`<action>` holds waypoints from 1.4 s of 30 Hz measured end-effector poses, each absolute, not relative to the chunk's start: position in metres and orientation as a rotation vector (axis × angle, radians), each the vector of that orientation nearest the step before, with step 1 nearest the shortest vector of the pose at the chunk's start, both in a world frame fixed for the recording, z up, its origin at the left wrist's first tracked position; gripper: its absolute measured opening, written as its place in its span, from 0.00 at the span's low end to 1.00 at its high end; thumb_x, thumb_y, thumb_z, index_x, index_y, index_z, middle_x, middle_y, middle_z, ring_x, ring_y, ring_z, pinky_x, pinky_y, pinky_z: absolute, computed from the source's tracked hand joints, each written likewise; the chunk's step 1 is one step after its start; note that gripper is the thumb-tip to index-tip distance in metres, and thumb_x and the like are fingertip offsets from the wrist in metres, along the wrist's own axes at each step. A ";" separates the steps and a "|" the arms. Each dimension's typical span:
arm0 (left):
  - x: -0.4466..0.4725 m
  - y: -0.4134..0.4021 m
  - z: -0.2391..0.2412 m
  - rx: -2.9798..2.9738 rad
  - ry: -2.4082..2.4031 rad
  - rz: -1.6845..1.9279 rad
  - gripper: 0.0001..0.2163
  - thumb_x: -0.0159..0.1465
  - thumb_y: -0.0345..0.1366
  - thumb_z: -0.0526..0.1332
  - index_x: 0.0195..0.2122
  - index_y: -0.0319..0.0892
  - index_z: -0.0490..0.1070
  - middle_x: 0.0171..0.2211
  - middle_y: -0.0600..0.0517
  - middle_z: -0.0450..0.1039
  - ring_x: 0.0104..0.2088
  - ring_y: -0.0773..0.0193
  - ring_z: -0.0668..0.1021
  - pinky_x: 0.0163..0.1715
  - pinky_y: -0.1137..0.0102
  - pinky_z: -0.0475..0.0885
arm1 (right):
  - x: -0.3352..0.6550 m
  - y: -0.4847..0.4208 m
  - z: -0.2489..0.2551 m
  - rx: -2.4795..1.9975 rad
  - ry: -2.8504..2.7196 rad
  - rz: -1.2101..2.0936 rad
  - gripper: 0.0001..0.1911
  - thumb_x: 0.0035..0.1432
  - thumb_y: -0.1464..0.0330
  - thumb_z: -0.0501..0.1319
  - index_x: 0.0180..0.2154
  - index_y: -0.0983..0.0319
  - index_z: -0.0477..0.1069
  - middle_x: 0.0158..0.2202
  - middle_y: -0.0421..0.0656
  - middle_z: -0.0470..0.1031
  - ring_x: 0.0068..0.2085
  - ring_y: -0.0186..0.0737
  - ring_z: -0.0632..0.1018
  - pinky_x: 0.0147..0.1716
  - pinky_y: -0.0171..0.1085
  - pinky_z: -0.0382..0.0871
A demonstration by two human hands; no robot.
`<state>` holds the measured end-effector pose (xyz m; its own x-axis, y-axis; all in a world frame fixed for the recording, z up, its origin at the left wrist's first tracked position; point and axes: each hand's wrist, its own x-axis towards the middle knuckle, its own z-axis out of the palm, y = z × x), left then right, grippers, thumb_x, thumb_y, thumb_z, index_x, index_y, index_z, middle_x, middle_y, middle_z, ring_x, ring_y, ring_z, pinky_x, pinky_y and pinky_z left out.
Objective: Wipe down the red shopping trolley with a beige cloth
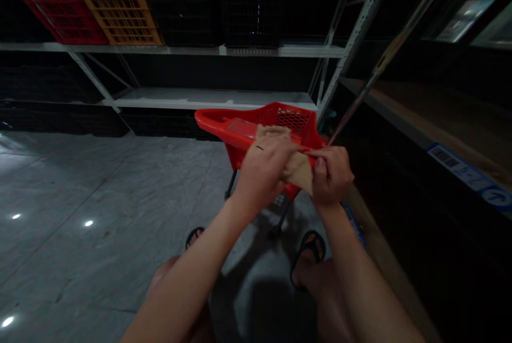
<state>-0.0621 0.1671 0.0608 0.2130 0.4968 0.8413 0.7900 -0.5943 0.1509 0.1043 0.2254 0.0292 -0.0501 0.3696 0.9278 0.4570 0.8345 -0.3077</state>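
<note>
A red plastic shopping basket on wheels (216, 123) stands in front of me, with honeycomb holes in its far wall. My left hand (264, 171) is closed over a tan cloth (299, 171) and presses it against the basket's near rim. Part of the cloth shows above the fingers and part hangs between the hands. At the rim's right end my right hand (333, 175) is wrapped round the red edge, beside the cloth. Its fingers hide the part of the rim they grip.
White metal shelving (208, 100) runs behind the basket. On it stand a red crate (66, 9), a yellow crate (120, 9) and dark crates. At right is a wooden shelf (440, 113) with a blue-and-white label (468, 175). A slanting pole (368, 84) rises near the basket. My sandalled feet are on grey tiles.
</note>
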 end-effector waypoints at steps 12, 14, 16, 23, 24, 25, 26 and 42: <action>-0.140 0.189 0.042 -1.659 -1.551 -1.611 0.15 0.67 0.27 0.57 0.52 0.47 0.72 0.51 0.46 0.77 0.58 0.52 0.76 0.64 0.50 0.68 | 0.132 0.245 0.023 -0.793 -1.580 -0.090 0.19 0.71 0.60 0.48 0.33 0.56 0.74 0.33 0.44 0.75 0.42 0.48 0.76 0.49 0.52 0.69; -0.118 0.184 0.034 -1.668 -1.496 -1.640 0.15 0.69 0.28 0.56 0.55 0.46 0.71 0.54 0.45 0.76 0.61 0.52 0.74 0.67 0.48 0.63 | 0.127 0.242 0.022 -0.796 -1.515 -0.076 0.19 0.72 0.61 0.47 0.35 0.56 0.74 0.35 0.45 0.75 0.44 0.49 0.76 0.52 0.54 0.68; -0.089 0.177 0.024 -1.808 -1.358 -1.560 0.15 0.71 0.29 0.55 0.58 0.46 0.70 0.57 0.45 0.75 0.65 0.52 0.72 0.69 0.47 0.62 | 0.122 0.237 0.021 -0.797 -1.470 -0.084 0.18 0.72 0.61 0.47 0.37 0.56 0.74 0.38 0.46 0.76 0.47 0.51 0.76 0.54 0.57 0.66; -0.112 0.183 0.005 -1.964 -0.970 -1.212 0.16 0.73 0.33 0.58 0.61 0.49 0.69 0.54 0.49 0.78 0.56 0.60 0.79 0.60 0.59 0.73 | 0.114 0.215 0.016 -0.765 -1.449 -0.131 0.16 0.69 0.67 0.49 0.42 0.55 0.76 0.43 0.45 0.79 0.50 0.50 0.77 0.63 0.63 0.61; -0.130 0.186 0.005 -1.834 -1.049 -1.326 0.16 0.74 0.33 0.57 0.62 0.48 0.69 0.55 0.48 0.77 0.56 0.59 0.78 0.60 0.58 0.73 | 0.115 0.213 0.015 -0.771 -1.455 -0.112 0.16 0.69 0.67 0.49 0.43 0.55 0.76 0.43 0.45 0.79 0.51 0.50 0.77 0.63 0.63 0.61; -0.146 0.189 0.006 -1.688 -1.131 -1.447 0.16 0.74 0.35 0.56 0.61 0.48 0.69 0.55 0.48 0.76 0.57 0.58 0.78 0.60 0.57 0.73 | 0.115 0.212 0.015 -0.782 -1.467 -0.098 0.16 0.68 0.67 0.50 0.43 0.54 0.76 0.44 0.45 0.80 0.51 0.51 0.78 0.63 0.64 0.61; -0.159 0.191 0.007 -1.545 -1.205 -1.552 0.15 0.74 0.37 0.56 0.60 0.49 0.70 0.54 0.49 0.76 0.56 0.58 0.77 0.60 0.57 0.73 | 0.116 0.211 0.014 -0.792 -1.483 -0.091 0.16 0.68 0.67 0.50 0.43 0.54 0.77 0.44 0.45 0.80 0.52 0.51 0.78 0.63 0.64 0.62; -0.073 0.184 0.012 -1.900 -0.916 -1.249 0.16 0.72 0.33 0.60 0.60 0.41 0.72 0.54 0.46 0.80 0.55 0.60 0.80 0.61 0.63 0.73 | 0.119 0.209 0.012 -0.650 -1.575 -0.136 0.21 0.65 0.73 0.52 0.49 0.53 0.80 0.47 0.42 0.82 0.52 0.47 0.79 0.63 0.58 0.67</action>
